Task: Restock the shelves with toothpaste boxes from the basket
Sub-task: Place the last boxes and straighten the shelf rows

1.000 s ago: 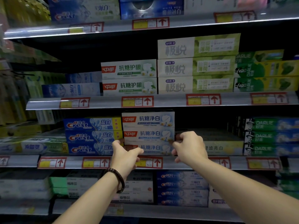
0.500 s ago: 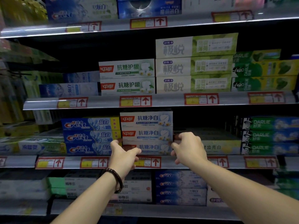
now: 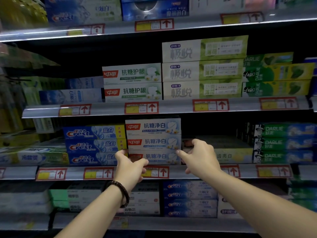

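Just left of the stack of three white and pale-blue cardboard toothpaste boxes (image 3: pixel 153 141) with red logos, on the same grey metal shelf (image 3: pixel 75 174), sat three blue Crest boxes (image 3: pixel 92 146). My left hand (image 3: pixel 130 167), a dark beaded bracelet (image 3: pixel 122 193) on its wrist, curled round the stack's lower left corner, thumb across the bottom box's front. My right hand (image 3: pixel 200 157) clasped the stack's right end, fingers bent against it. Right of the stack lay a pale yellow box (image 3: pixel 233 156), then green Darlie boxes (image 3: pixel 283 143).
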Tool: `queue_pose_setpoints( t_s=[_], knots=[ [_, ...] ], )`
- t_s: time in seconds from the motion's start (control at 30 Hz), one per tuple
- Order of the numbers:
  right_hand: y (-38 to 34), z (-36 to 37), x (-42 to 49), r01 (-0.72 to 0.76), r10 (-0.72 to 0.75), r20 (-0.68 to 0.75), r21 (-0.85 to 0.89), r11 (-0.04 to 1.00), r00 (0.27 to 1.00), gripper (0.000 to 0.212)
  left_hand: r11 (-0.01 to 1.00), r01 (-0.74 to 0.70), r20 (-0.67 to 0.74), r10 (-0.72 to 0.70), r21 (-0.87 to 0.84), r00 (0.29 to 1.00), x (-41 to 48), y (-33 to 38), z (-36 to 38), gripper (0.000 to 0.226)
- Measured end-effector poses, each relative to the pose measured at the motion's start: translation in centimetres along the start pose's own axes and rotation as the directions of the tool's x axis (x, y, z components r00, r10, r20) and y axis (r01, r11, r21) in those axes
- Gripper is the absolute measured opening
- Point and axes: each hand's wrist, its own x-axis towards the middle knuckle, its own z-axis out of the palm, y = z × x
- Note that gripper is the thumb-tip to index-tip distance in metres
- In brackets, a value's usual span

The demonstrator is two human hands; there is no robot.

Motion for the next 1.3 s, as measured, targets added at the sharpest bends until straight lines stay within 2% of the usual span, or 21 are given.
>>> queue_pose_setpoints(
  t_s=[0.13, 0.23, 0.37, 0.43, 0.63, 0.83, 1.3],
  knots=[
    [0.5, 0.0, -0.3, 0.031, -0.031, -0.017, -0.008, 0.999, 0.999, 0.07, 1.0, 0.004, 0.007, -0.004, -0.017, 1.0, -0.1, -0.1, 0.3, 0.075],
    [1.3, -0.1, -0.7, 0.039, -0.039, -0.036, 0.016, 0.999, 0.999, 0.067, 1.0, 0.005, 0.017, -0.005, -0.025, 1.0, -0.4, -0.2, 0.7, 0.069],
    [2.4, -0.8, -2.4, 0.029, -0.027, -0.019, 0.092, 0.995, 0.999, 0.038, 1.0, 0.009, 0.039, -0.008, -0.02, 0.999, -1.3, -0.5, 1.2, 0.064],
    [3.1, -1.2, -3.3, 0.025, -0.025, -0.003, 0.089, 0.996, 1.0, 0.031, 0.999, 0.017, 0.06, -0.015, -0.027, 0.998, -1.8, -0.8, 1.6, 0.06],
    [4.9, -3.7, -5.5, -0.134, 0.125, 0.052, 0.228, 0.964, 0.991, 0.025, 0.999, 0.044, 0.118, -0.04, -0.026, 0.992, -4.0, -1.3, 3.2, 0.055],
    [7.0, -7.8, -8.5, -0.184, 0.167, 0.089, 0.253, 0.95, 0.982, 0.018, 0.99, 0.132, 0.18, -0.12, -0.053, 0.976, -7.3, -1.9, 5.3, 0.05],
    [10.5, -15.0, -15.0, -0.286, 0.284, 0.048, 0.293, 0.913, 0.958, 0.013, 0.978, 0.205, 0.256, -0.19, -0.033, 0.948, -15.1, -2.4, 8.0, 0.039]
  ],
)
